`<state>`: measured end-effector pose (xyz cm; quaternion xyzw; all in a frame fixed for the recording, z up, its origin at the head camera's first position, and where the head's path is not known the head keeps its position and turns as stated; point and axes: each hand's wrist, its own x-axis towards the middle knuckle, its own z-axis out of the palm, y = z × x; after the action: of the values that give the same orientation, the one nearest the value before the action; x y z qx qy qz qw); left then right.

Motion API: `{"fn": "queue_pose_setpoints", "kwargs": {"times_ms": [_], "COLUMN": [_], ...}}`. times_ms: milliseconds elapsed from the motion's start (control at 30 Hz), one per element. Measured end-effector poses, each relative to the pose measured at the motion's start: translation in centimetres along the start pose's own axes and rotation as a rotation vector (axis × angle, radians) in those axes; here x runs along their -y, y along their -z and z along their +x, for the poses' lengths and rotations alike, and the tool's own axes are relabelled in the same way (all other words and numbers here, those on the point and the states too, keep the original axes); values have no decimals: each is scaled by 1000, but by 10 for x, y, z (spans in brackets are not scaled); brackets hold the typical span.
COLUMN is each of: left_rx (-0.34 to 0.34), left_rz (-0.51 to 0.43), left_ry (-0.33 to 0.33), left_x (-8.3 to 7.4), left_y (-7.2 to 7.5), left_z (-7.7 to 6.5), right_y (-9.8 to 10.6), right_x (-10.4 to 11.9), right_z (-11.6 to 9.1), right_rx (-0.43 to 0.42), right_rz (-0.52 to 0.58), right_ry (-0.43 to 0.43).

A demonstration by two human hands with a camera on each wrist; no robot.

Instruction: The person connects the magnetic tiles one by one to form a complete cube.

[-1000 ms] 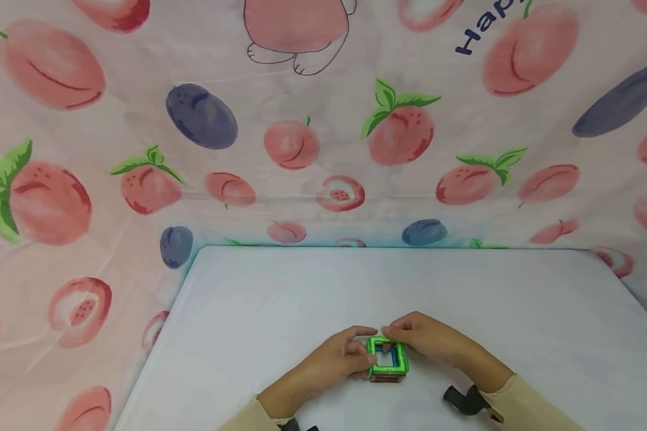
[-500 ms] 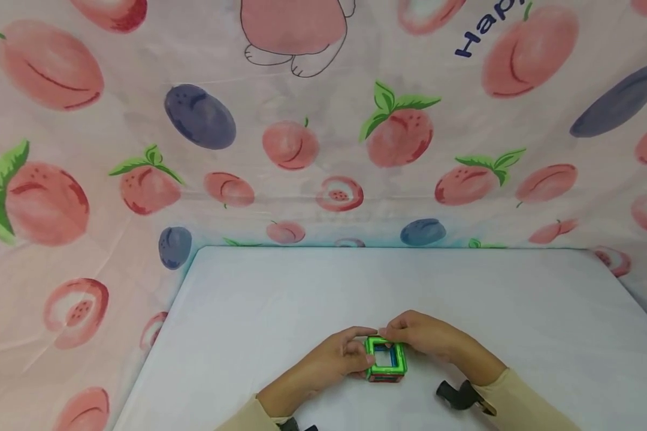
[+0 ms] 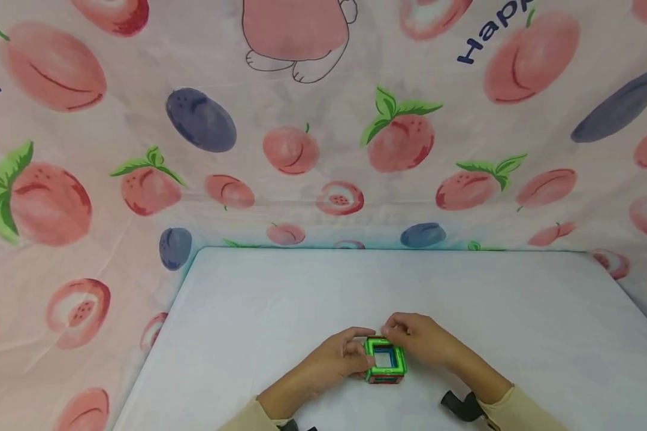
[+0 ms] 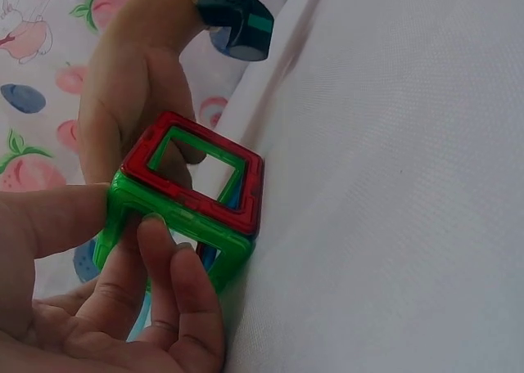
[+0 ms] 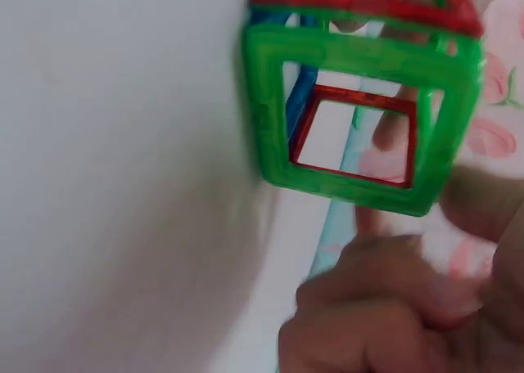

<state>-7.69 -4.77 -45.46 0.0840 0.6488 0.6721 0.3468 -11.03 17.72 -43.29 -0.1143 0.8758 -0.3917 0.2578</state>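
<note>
A small open-framed cube of magnetic tiles (image 3: 386, 379) stands on the white table, with green, red and blue square frames. My left hand (image 3: 334, 362) holds it from the left: the thumb rests at its top edge and curled fingers lie against a green side, as the left wrist view shows. At the far right corner is my right hand (image 3: 423, 341), fingers bent. In the right wrist view its thumb (image 5: 483, 205) lies at a green tile's edge, while the curled fingers (image 5: 368, 307) appear below the frame. Whether they grip it is unclear.
The white table (image 3: 280, 287) spreads around the hands. A fruit-printed cloth (image 3: 302, 203) hangs behind it and along the left side. A black wrist device (image 3: 460, 407) sits at the right sleeve (image 3: 523, 413).
A right fingertip seen at the cube's top opening earlier no longer shows there; the right hand has shifted slightly. The left hand keeps its hold, and the cube stays nearly in place.
</note>
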Motion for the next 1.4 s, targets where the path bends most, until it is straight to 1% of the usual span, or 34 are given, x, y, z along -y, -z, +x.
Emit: {"fn": "queue_pose_setpoints", "kwargs": {"times_ms": [67,133,167,233,333,367,433,500,633,767,900,1000,1167,1267,1400], "left_rx": [-3,-3,-4,-4,-5,-4,0,8,17,23,16,2,-9,-11,-18], "left_rz": [4,5,8,15,18,17,6,-6,-16,-18,0,18,45,57,46], "left_ry": [-3,-5,-6,-8,-13,-14,-16,-18,-23,-33,-45,-47,-44,-40,-19], "left_x": [0,0,0,0,0,1,1,2,3,2,2,2,4,5,4], "left_y": [-1,-1,-2,-1,0,0,1,1,2,2,3,3,1,1,1], "left_z": [0,1,1,0,0,0,0,-1,-1,-2,-2,-2,-1,-1,0], "right_y": [0,1,3,5,6,6,4,2,-3,-7,-9,-11,-14,-15,-13], "right_x": [1,1,0,-2,-6,-8,-10,-11,-12,-11,-9,-8,-8,-9,-10], "right_z": [-7,-14,-18,-24,-29,-29,-29,-29,-29,-30,-31,-32,-34,-35,-35], "right_rx": [-75,-104,-93,-31,81,105,121,109,78,73,71,57,32,32,61], "right_rz": [-9,19,44,109,221,253,284,293,301,327,337,324,303,317,369], "right_ry": [-51,-104,-116,-99,-21,7,38,46,23,9,9,9,-14,-27,-38]}}
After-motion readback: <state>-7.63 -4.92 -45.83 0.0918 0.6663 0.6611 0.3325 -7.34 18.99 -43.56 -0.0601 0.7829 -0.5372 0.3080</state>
